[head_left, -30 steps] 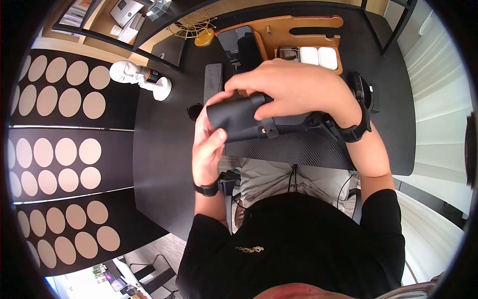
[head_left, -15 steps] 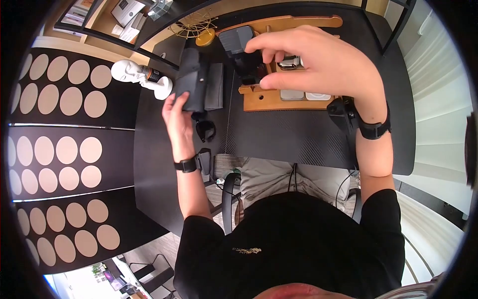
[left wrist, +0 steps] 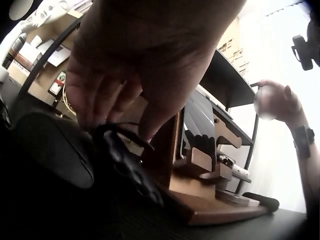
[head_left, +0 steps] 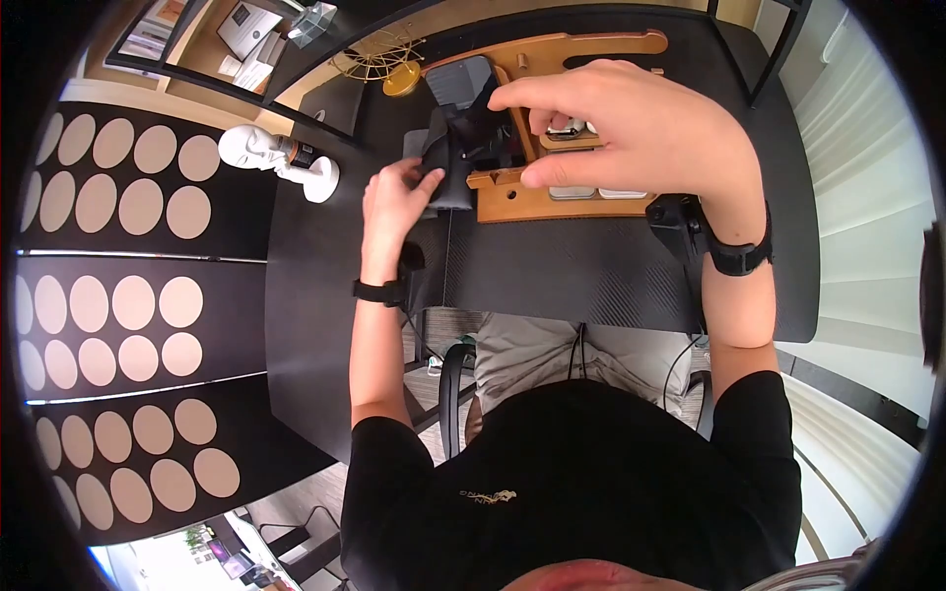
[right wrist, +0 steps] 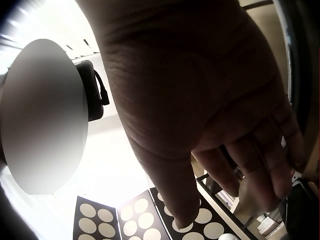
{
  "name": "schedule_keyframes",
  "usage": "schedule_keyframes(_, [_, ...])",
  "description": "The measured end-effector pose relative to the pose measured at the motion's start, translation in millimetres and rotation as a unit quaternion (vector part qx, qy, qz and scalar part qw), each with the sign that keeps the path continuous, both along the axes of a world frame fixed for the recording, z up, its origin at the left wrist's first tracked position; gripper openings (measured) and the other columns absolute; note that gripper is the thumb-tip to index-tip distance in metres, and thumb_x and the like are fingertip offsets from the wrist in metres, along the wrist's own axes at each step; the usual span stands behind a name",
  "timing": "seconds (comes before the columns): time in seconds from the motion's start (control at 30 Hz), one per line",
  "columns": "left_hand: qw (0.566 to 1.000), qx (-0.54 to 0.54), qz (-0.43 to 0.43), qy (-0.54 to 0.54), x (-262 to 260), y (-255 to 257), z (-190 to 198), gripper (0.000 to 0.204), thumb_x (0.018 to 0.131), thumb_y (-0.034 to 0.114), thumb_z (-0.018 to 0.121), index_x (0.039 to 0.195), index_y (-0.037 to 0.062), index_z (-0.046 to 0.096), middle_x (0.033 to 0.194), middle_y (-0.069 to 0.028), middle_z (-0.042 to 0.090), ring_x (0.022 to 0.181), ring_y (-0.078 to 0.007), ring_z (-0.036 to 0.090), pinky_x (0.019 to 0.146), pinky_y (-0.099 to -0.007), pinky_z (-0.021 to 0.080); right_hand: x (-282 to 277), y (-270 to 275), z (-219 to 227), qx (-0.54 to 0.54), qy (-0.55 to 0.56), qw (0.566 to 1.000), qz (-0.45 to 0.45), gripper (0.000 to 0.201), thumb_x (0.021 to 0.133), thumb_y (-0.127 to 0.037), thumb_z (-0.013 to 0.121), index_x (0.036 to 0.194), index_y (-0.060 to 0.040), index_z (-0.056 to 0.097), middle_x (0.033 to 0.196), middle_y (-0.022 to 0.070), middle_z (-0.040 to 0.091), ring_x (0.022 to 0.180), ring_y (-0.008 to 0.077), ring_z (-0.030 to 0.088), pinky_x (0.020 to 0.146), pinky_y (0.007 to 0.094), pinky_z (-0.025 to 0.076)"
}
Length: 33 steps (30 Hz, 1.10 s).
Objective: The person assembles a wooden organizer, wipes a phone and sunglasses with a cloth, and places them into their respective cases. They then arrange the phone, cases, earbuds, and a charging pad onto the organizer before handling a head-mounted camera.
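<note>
My left hand (head_left: 392, 207) pinches the upper edge of a dark, soft-looking case (head_left: 439, 172) between thumb and fingers. The case stands close against the left side of a wooden desk organizer (head_left: 507, 202). In the left wrist view, a quilted black edge (left wrist: 127, 165) shows under the fingertips, and a rounded dark shape (left wrist: 55, 150) lies beside it. Part of a grey case (head_left: 415, 144) shows behind the fingers. My right hand (head_left: 650, 133) hovers over the organizer with thumb and fingers spread apart, nothing between them. A dark phone-like slab (head_left: 461, 84) leans in the organizer.
Pale square boxes (head_left: 572, 192) sit in the organizer, partly hidden by the right hand. A white figurine (head_left: 266, 153) and a gold wire ornament (head_left: 399, 79) stand at the back left. A black shelf frame (head_left: 236, 87) runs along the far side.
Both hands held the black case at first. The right hand let go and rose over the organizer; the left carried the case left, then back right beside the organizer.
</note>
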<state>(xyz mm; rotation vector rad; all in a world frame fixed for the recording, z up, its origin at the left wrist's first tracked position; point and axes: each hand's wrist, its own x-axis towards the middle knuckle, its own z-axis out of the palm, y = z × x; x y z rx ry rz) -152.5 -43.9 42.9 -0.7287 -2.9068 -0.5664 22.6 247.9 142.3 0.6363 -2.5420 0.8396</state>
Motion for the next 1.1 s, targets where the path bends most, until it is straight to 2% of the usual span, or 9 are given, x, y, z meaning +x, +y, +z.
schedule_keyframes(0.1, [0.999,-0.032,0.022,0.008,-12.8,-13.1,8.0,0.041,0.083,0.031,0.077,0.114,0.0044,0.072,0.092,-0.0118,0.075,0.085,-0.0292,0.073,0.077,-0.0381,0.055,0.5,3.2,-2.0,-0.011,0.032,0.999,-0.007,0.052,0.084,-0.038,0.077,0.123,-0.0042,0.067,0.077,0.0143,0.066,0.067,0.0274,0.066,0.06,0.0349,0.051])
schedule_keyframes(0.27, [0.983,-0.171,0.042,-0.053,-17.8,-13.0,12.7,0.066,0.078,0.036,0.077,0.135,0.0085,0.06,0.1,-0.0167,0.074,0.101,-0.0351,0.071,0.087,-0.0421,0.055,1.3,3.4,0.6,-0.018,0.043,0.999,-0.012,0.052,0.084,-0.037,0.078,0.122,-0.0032,0.067,0.076,0.0141,0.066,0.065,0.0281,0.066,0.059,0.0351,0.05])
schedule_keyframes(0.47, [0.985,-0.134,-0.003,-0.108,-21.9,-5.1,12.9,0.089,0.072,0.031,0.079,0.15,0.0059,0.042,0.109,-0.0237,0.072,0.108,-0.0382,0.068,0.094,-0.0433,0.053,2.9,2.5,1.2,-0.001,0.034,0.999,-0.014,0.046,0.084,-0.035,0.078,0.116,-0.0031,0.068,0.073,0.0136,0.066,0.065,0.0291,0.066,0.059,0.0359,0.051])
schedule_keyframes(0.67, [0.993,-0.111,0.009,-0.039,-41.1,-9.8,-6.1,0.089,0.071,0.023,0.078,0.15,0.0042,0.042,0.117,-0.0276,0.068,0.114,-0.0413,0.065,0.099,-0.044,0.051,8.0,1.6,10.0,0.017,0.006,1.0,-0.016,0.045,0.084,-0.035,0.077,0.114,-0.0033,0.068,0.074,0.0145,0.067,0.068,0.0292,0.068,0.062,0.0361,0.052])
schedule_keyframes(0.73, [0.993,-0.108,0.006,-0.04,-42.4,-11.2,-8.9,0.09,0.07,0.022,0.079,0.15,0.0041,0.042,0.119,-0.028,0.067,0.115,-0.0412,0.064,0.1,-0.0441,0.05,10.9,-0.8,17.6,0.035,-0.113,0.992,-0.036,0.061,0.084,-0.04,0.076,0.133,-0.0063,0.062,0.085,0.0085,0.061,0.081,0.0271,0.06,0.079,0.0372,0.05])
schedule_keyframes(0.83, [0.995,-0.092,0.006,-0.034,-43.7,-15.4,-6.6,0.09,0.069,0.022,0.081,0.149,0.0037,0.043,0.119,-0.0269,0.068,0.111,-0.0395,0.066,0.096,-0.0435,0.053,5.9,-0.2,2.5,0.024,-0.005,0.999,-0.034,0.047,0.084,-0.037,0.076,0.118,-0.0051,0.068,0.077,0.0141,0.068,0.072,0.03,0.069,0.063,0.0365,0.054])
schedule_keyframes(0.9, [0.997,-0.078,0.008,-0.027,-60.1,-30.0,-9.9,0.089,0.069,0.022,0.082,0.147,0.0033,0.044,0.116,-0.0253,0.07,0.106,-0.0379,0.069,0.09,-0.0429,0.056,6.2,-1.3,1.8,0.029,-0.005,0.999,-0.044,0.048,0.084,-0.037,0.076,0.119,-0.0055,0.068,0.078,0.0141,0.069,0.073,0.0303,0.07,0.064,0.0367,0.054])
schedule_keyframes(1.0, [0.952,0.245,0.057,-0.173,-75.2,-49.7,2.0,0.071,0.078,0.022,0.079,0.14,0.0035,0.049,0.094,-0.0119,0.069,0.077,-0.0158,0.065,0.062,-0.0305,0.056,6.9,-1.9,2.3,0.036,-0.005,0.998,-0.056,0.049,0.084,-0.037,0.076,0.121,-0.0059,0.068,0.081,0.0141,0.07,0.076,0.0309,0.071,0.066,0.0375,0.056])
schedule_keyframes(1.1, [0.898,0.4,0.012,-0.185,-45.2,-53.4,44.7,0.065,0.085,0.016,0.071,0.143,0.0027,0.046,0.102,-0.0158,0.07,0.085,-0.0193,0.069,0.067,-0.0315,0.058,5.2,-3.6,6.0,0.025,-0.01,0.998,-0.052,0.048,0.085,-0.036,0.076,0.121,-0.0055,0.068,0.084,0.0149,0.07,0.081,0.0317,0.071,0.07,0.0386,0.056])
